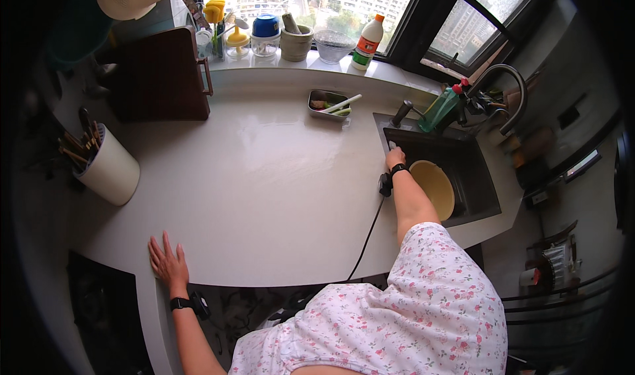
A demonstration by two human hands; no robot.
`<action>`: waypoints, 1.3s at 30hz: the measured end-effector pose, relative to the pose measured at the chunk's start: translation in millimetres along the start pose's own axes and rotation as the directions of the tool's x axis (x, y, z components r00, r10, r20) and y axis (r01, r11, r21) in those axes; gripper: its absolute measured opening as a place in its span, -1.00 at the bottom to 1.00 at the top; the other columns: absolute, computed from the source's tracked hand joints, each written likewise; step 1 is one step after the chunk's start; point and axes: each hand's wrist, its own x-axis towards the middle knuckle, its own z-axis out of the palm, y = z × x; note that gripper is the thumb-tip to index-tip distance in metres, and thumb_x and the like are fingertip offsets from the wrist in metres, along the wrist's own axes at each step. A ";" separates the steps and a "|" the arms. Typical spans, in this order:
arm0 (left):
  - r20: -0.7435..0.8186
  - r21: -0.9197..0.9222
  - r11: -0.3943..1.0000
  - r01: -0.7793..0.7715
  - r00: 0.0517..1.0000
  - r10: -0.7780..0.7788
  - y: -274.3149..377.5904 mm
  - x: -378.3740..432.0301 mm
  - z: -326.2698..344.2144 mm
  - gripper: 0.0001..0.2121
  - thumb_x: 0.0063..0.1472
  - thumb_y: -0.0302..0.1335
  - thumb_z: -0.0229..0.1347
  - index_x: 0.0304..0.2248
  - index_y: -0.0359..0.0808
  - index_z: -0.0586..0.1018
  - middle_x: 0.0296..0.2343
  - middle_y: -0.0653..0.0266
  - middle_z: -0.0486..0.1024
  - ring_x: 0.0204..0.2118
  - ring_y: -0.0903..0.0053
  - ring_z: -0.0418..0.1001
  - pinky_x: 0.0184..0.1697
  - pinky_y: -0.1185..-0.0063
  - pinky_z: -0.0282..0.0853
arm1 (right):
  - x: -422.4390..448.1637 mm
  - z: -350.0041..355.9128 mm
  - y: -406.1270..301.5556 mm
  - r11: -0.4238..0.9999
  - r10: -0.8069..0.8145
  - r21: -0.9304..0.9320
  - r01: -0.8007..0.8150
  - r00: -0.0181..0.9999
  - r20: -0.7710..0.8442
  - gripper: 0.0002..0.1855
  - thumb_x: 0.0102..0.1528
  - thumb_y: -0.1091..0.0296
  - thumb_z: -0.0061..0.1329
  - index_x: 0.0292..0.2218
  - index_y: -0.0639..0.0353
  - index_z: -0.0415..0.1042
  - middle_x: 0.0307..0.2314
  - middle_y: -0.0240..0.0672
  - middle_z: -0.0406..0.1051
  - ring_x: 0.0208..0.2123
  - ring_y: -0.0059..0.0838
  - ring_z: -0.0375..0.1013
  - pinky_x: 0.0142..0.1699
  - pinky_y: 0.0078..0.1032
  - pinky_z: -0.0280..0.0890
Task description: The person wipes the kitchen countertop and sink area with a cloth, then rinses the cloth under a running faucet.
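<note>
My left hand (168,263) rests palm down on the white countertop (268,191), fingers spread, near its front left corner. At the left edge of the dark sink (471,176), my right hand (395,157) holds a small pale item (392,145) whose kind I cannot tell. Inside the sink, just right of my right wrist, stands a yellow basin (436,189). Both wrists wear black bands with small black devices. Toward the back of the counter is a metal tray (329,115) holding pale and green stalks and other food pieces.
A dark cutting board (163,77) stands at the back left, above a white utensil holder (119,171). A mortar (296,45), bowls and a white bottle (367,45) line the windowsill. A curved faucet (521,90) and green bottle (439,109) are behind the sink.
</note>
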 end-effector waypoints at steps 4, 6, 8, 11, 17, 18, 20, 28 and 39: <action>-0.043 0.006 1.000 0.002 0.999 -0.002 -8.9 -3.8 2.8 -0.52 0.17 -0.21 -0.13 0.08 -0.01 0.11 0.09 0.13 -0.04 0.15 0.24 -0.11 0.13 0.32 -0.14 | -4.9 -25.9 19.5 0.995 -0.071 0.062 0.083 0.981 -0.181 -0.77 0.05 0.41 -0.26 -0.26 0.23 0.36 -0.27 -0.02 0.35 -0.22 -0.01 0.35 -0.13 -0.26 0.26; -0.048 0.001 1.000 0.008 0.999 -0.008 -11.0 -8.6 2.3 -0.52 0.16 -0.21 -0.13 0.08 -0.02 0.11 0.09 0.13 -0.04 0.14 0.24 -0.10 0.12 0.32 -0.13 | -49.9 -46.2 -26.6 0.966 -0.256 -0.094 0.241 0.943 -0.213 -0.78 0.07 0.37 -0.25 -0.24 0.22 0.31 -0.27 -0.03 0.31 -0.21 0.01 0.31 -0.14 -0.23 0.24; -0.043 -0.015 1.000 0.002 0.999 -0.003 -5.7 -5.3 -1.2 -0.52 0.16 -0.21 -0.12 0.08 -0.02 0.11 0.08 0.12 -0.03 0.14 0.24 -0.09 0.12 0.31 -0.13 | -91.6 -45.2 -69.6 0.808 -0.588 -0.125 0.576 0.772 -0.240 -0.80 0.05 0.35 -0.21 -0.26 0.19 0.29 -0.34 -0.04 0.27 -0.27 0.04 0.29 -0.20 -0.18 0.22; -0.047 -0.007 1.000 -0.001 0.999 0.000 -6.2 -3.9 -3.1 -0.52 0.16 -0.22 -0.12 0.08 -0.01 0.11 0.08 0.12 -0.02 0.14 0.24 -0.09 0.13 0.31 -0.13 | -202.8 -7.4 -159.1 0.498 -0.851 0.089 0.862 0.506 -0.141 -0.82 0.02 0.48 -0.22 -0.27 0.19 0.30 -0.35 -0.09 0.27 -0.31 -0.06 0.25 -0.19 -0.28 0.19; -0.065 -0.039 0.999 -0.028 0.998 0.025 -2.2 -0.5 5.7 -0.52 0.16 -0.20 -0.13 0.08 0.01 0.12 0.08 0.15 -0.02 0.14 0.25 -0.08 0.12 0.32 -0.13 | -423.9 78.6 -218.7 -0.025 -0.956 0.308 0.951 -0.114 0.272 -0.63 -0.04 0.44 -0.22 -0.13 0.11 0.25 -0.14 -0.24 0.15 -0.12 -0.12 0.18 -0.07 -0.20 0.15; -0.071 -0.037 0.998 -0.046 0.997 0.044 -2.3 1.5 8.8 -0.52 0.16 -0.20 -0.13 0.08 0.01 0.12 0.08 0.16 -0.02 0.14 0.25 -0.08 0.12 0.32 -0.13 | -435.9 93.4 -206.4 -0.128 -0.942 0.276 0.952 -0.204 0.266 -0.52 -0.02 0.36 -0.22 -0.01 0.04 0.15 0.01 -0.25 0.03 0.06 -0.07 -0.02 0.02 -0.09 0.01; -0.065 0.002 0.999 -0.039 0.997 0.039 -10.3 0.9 8.4 -0.52 0.16 -0.20 -0.14 0.08 0.00 0.12 0.08 0.16 -0.02 0.14 0.26 -0.08 0.11 0.33 -0.12 | -435.7 106.4 -200.5 -0.102 -0.921 0.347 0.932 -0.221 0.322 -0.44 0.02 0.28 -0.25 0.08 -0.04 0.03 0.10 -0.28 -0.11 0.16 -0.12 -0.23 0.12 -0.07 -0.16; -0.033 0.062 0.997 -0.049 0.998 0.051 -12.4 -2.4 10.3 -0.53 0.19 -0.18 -0.18 0.09 0.04 0.08 0.09 0.16 -0.04 0.15 0.26 -0.10 0.12 0.33 -0.12 | -219.6 45.1 -147.8 0.540 -0.747 -0.081 0.838 0.522 0.412 -0.43 0.13 0.05 -0.46 0.15 -0.10 -0.17 0.15 -0.34 -0.24 0.19 -0.20 -0.32 0.17 -0.08 -0.30; -0.025 0.099 0.995 -0.034 0.999 0.037 -14.8 -0.4 13.9 -0.52 0.19 -0.18 -0.18 0.10 0.05 0.06 0.09 0.15 -0.05 0.15 0.27 -0.11 0.11 0.34 -0.12 | -54.0 -17.7 103.0 0.949 -0.312 0.060 0.311 0.950 0.010 -0.75 0.07 0.38 -0.27 -0.20 0.24 0.29 -0.28 0.01 0.35 -0.21 -0.03 0.32 -0.10 -0.30 0.21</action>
